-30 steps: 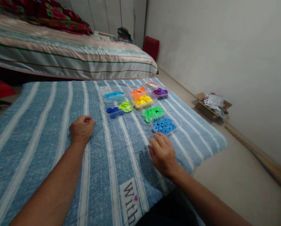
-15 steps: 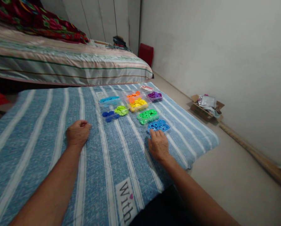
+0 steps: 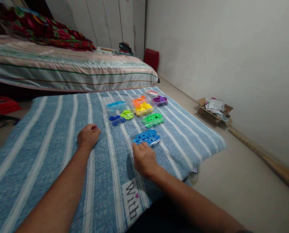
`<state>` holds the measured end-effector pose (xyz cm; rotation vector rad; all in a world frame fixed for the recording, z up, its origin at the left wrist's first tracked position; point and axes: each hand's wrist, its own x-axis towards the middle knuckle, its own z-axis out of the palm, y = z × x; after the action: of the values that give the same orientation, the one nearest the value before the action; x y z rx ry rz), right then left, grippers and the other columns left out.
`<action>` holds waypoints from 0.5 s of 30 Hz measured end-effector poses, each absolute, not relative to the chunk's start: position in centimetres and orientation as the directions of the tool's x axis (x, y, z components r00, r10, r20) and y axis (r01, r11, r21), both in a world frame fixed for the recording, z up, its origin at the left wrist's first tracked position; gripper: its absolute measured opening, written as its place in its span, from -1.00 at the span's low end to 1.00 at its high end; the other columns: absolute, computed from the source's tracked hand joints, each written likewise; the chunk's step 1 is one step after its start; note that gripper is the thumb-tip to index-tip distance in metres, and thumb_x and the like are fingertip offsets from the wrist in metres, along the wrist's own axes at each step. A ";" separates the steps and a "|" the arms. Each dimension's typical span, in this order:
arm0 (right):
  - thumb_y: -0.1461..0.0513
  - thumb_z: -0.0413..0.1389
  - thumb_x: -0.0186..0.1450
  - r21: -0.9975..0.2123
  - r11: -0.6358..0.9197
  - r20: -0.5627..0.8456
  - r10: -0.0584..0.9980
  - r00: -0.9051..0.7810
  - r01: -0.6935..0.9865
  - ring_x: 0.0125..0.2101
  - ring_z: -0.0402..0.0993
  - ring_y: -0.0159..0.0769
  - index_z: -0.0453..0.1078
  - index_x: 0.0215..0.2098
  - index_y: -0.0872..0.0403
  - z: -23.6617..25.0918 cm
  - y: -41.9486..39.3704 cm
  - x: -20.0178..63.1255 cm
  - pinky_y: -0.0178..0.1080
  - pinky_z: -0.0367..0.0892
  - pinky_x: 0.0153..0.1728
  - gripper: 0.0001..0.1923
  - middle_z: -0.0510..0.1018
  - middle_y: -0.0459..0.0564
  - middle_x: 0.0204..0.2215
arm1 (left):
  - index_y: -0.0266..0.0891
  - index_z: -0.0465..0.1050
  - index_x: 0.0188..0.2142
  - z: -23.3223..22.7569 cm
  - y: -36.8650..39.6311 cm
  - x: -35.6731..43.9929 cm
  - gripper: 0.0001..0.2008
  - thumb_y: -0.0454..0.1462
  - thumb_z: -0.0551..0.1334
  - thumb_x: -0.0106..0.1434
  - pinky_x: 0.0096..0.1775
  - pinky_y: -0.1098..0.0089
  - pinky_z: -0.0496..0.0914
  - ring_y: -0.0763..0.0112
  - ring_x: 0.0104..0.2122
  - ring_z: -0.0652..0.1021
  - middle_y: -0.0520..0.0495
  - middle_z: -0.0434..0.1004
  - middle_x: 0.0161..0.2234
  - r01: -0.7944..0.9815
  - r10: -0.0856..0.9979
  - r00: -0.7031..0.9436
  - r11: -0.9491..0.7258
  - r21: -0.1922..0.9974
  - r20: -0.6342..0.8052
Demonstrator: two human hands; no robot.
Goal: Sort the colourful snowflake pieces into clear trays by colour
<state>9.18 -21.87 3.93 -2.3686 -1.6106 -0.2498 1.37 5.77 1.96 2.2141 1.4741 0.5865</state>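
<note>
My right hand (image 3: 145, 159) grips the near edge of a clear plastic box filled with blue flower-shaped plastic pieces (image 3: 146, 137). Its fingertips are hidden behind the knuckles. On the striped cloth (image 3: 49, 152) to the left lies my left hand (image 3: 88, 136), fingers curled closed, with nothing seen in them. Beyond the blue box stands a clear box of green pieces (image 3: 153, 119). Further back are yellow pieces (image 3: 144, 107), orange pieces (image 3: 138, 100) and purple pieces (image 3: 160, 99). A divided clear box holds dark blue pieces (image 3: 116, 119), lime pieces (image 3: 127, 114) and light blue pieces (image 3: 115, 104).
A small red-and-white card (image 3: 152, 93) lies at the cloth's far edge. Behind is a bed (image 3: 86, 74) with a red floral blanket (image 3: 59, 35). On the floor at right are an open cardboard box (image 3: 208, 116) and a long rolled pole (image 3: 258, 153), beside the wall.
My right hand has drawn the box of blue pieces left and toward me, apart from the green one. My left hand stays closed on the cloth; the view has shifted slightly.
</note>
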 end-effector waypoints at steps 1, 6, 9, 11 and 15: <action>0.38 0.04 0.25 -0.124 -0.320 0.287 0.894 0.343 0.939 -0.25 0.36 -0.15 0.34 -0.16 0.12 4.1 -21.7 8.8 -0.22 0.32 -0.32 -0.80 0.50 0.09 -0.29 | -0.31 0.41 -0.03 2.0 5.8 1.4 -0.67 -0.27 0.19 0.21 -0.09 0.42 0.32 0.36 -0.17 0.50 -0.11 0.56 -0.14 0.760 0.926 0.360 -0.359 0.542 0.109; 0.37 0.05 0.25 -0.137 -0.171 0.312 0.928 0.206 0.976 -0.23 0.35 -0.18 0.34 -0.17 0.10 4.2 -21.5 8.3 -0.25 0.32 -0.32 -0.82 0.49 0.04 -0.31 | -0.36 0.41 -0.02 2.5 5.3 1.2 -0.65 -0.27 0.20 0.20 -0.07 0.38 0.32 0.27 -0.12 0.50 -0.17 0.54 -0.09 0.775 0.896 0.425 -0.434 0.459 0.128; 0.37 0.07 0.26 -0.152 -0.160 0.353 0.913 0.205 0.975 -0.17 0.32 -0.16 0.35 -0.16 0.10 3.8 -22.2 9.4 -0.22 0.33 -0.22 -0.82 0.48 0.05 -0.26 | -0.37 0.41 -0.02 3.1 4.6 1.3 -0.64 -0.29 0.20 0.19 -0.06 0.36 0.32 0.25 -0.09 0.49 -0.20 0.53 -0.07 0.780 0.895 0.431 -0.434 0.450 0.116; 0.36 0.09 0.26 -0.166 -0.166 0.374 0.902 0.218 0.972 -0.12 0.31 -0.14 0.36 -0.16 0.11 3.4 -22.7 10.5 -0.19 0.33 -0.16 -0.83 0.47 0.07 -0.24 | -0.38 0.41 -0.02 3.4 4.3 1.6 -0.63 -0.29 0.21 0.17 -0.08 0.35 0.32 0.24 -0.10 0.49 -0.21 0.53 -0.06 0.790 0.916 0.390 -0.383 0.479 0.090; 0.32 0.14 0.26 -0.216 -0.138 0.425 0.878 0.220 0.967 -0.10 0.31 -0.13 0.38 -0.21 0.10 2.6 -23.5 12.8 -0.15 0.32 -0.09 -0.88 0.47 0.07 -0.25 | -0.34 0.49 -0.17 3.3 4.1 2.1 -0.72 -0.25 0.23 0.13 -0.19 0.35 0.34 0.20 -0.17 0.52 -0.21 0.57 -0.14 0.798 0.945 0.323 -0.304 0.520 0.057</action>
<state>12.77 -23.48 2.55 -2.0620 -1.7004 -0.2706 2.14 4.05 3.34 2.1953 1.5439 0.5008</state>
